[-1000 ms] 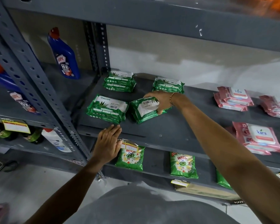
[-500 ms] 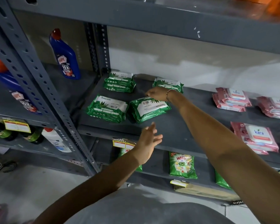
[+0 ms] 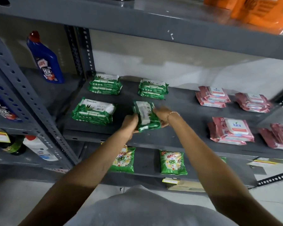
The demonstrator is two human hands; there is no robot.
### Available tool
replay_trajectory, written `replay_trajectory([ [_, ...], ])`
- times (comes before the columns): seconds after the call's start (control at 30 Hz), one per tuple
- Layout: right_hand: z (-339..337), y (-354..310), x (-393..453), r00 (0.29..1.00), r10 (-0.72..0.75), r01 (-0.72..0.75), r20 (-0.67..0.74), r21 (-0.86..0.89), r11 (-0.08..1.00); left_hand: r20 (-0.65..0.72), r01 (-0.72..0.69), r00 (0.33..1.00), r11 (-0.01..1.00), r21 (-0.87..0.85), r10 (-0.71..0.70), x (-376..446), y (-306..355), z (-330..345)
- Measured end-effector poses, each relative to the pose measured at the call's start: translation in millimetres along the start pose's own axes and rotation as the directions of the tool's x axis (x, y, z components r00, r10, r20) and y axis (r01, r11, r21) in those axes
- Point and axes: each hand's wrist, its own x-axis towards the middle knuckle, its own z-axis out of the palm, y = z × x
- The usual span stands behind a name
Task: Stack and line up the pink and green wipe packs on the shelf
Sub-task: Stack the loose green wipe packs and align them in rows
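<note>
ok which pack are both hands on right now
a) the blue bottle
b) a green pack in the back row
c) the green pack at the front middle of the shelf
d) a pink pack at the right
c: the left hand and right hand clasp the green pack from either side at the front middle of the shelf, turned end-on toward the camera.

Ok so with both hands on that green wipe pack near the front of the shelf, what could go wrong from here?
The green pack is pinched between the left hand and right hand right above the shelf's front edge; a slip could drop it to the floor. It is also turned out of line with the front-left green stack, so it may land crooked. That stack sits close by, and the left hand could knock it.
</note>
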Motion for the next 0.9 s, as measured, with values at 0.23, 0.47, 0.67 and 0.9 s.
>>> replay_trajectory([
  [0.23,23,16,-14,0.992,0.106,-0.072,-0.068,0.389,0.918,-0.108,-0.084,0.982,0.87,0.487,0.155,8,24,-23],
  [0.47,-23,19,-6,0.923,-0.166,0.176,-0.348,-0.003,0.984,-0.367,-0.021,0.927,0.989,0.149,0.075,-30,-13,19],
  [0.67,-21,11,5,0.976,-0.217,0.216,-0.007,-0.083,0.973,-0.177,0.118,0.975,0.987,-0.107,-0.136,-26,-17,35],
  [0.9,-18,41,-5,0.999,0.033,-0.031,-0.008,0.201,0.979,-0.053,-0.028,0.998,0.99,0.137,0.035,1,3,3],
])
